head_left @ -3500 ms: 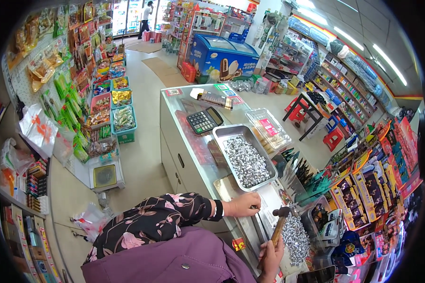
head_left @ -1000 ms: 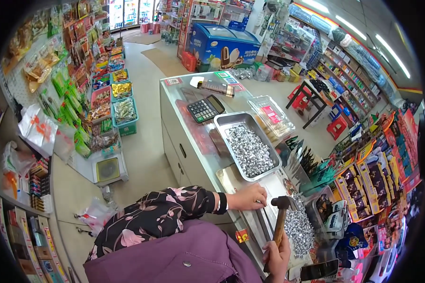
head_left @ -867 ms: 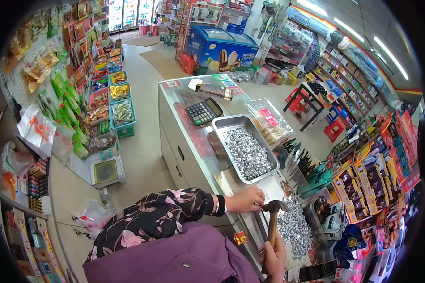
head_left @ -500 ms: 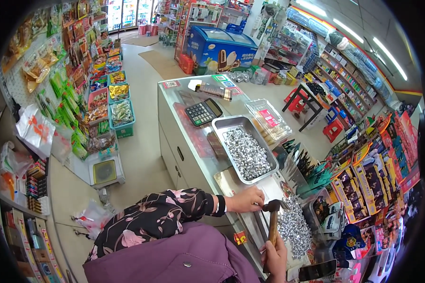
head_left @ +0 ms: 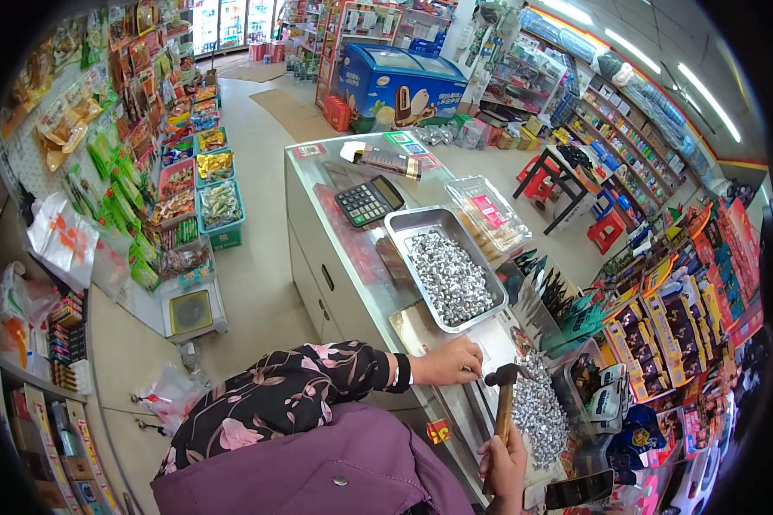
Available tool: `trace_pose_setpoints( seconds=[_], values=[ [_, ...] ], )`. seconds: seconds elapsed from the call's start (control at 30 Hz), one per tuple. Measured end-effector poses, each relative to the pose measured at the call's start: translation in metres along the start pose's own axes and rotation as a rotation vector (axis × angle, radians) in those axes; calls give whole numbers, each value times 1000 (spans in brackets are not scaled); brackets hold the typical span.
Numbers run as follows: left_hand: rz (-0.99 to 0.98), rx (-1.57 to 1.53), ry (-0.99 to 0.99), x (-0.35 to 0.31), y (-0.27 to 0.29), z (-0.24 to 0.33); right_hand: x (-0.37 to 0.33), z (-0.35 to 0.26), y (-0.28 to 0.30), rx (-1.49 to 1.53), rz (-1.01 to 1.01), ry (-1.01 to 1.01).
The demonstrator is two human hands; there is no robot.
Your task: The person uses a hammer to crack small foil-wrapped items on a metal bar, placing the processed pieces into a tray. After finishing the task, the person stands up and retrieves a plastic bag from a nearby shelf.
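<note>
My left hand [head_left: 448,360] rests over the counter's near edge with its fingertips pinched together. A small silvery piece seems to show at the tips, too small to name. My right hand [head_left: 504,463] is wrapped round the wooden handle of a hammer [head_left: 504,403]. The dark hammer head is just right of my left fingertips, apart from them. Beside the hammer lies a loose heap of small silvery metal pieces [head_left: 538,421]. Beyond my left hand, a rectangular metal tray [head_left: 392,225] holds many similar pieces.
On the glass-topped counter [head_left: 318,184] are a calculator [head_left: 369,202], a narrow carton [head_left: 388,163] and a clear plastic box [head_left: 489,215]. A phone [head_left: 580,489] lies at the near right. Packaged goods [head_left: 653,343] crowd the right side. Snack baskets [head_left: 222,206] line the left aisle.
The hammer head has shifted a little to the right, away from my left fingertips. My left hand stays nearly in place, still pinched.
</note>
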State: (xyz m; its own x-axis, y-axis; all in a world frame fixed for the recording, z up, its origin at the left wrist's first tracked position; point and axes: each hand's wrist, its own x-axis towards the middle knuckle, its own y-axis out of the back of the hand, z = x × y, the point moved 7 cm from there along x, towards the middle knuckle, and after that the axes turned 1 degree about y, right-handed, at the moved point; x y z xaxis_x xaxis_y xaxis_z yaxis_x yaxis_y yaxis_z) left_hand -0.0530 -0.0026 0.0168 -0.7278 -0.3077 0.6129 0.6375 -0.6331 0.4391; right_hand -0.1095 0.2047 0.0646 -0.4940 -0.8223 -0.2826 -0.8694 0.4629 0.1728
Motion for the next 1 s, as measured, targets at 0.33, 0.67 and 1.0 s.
trace_pose_setpoints(
  seconds=[0.33,0.67,1.0],
  values=[
    [-29,11,-17,2,3,6,1,-2,-2,-18,-20,17],
    [-44,11,10,1,2,4,-3,-9,-4,88,26,48],
    [-5,49,15,2,1,1,0,-2,-7,77,2,11]
  ],
)
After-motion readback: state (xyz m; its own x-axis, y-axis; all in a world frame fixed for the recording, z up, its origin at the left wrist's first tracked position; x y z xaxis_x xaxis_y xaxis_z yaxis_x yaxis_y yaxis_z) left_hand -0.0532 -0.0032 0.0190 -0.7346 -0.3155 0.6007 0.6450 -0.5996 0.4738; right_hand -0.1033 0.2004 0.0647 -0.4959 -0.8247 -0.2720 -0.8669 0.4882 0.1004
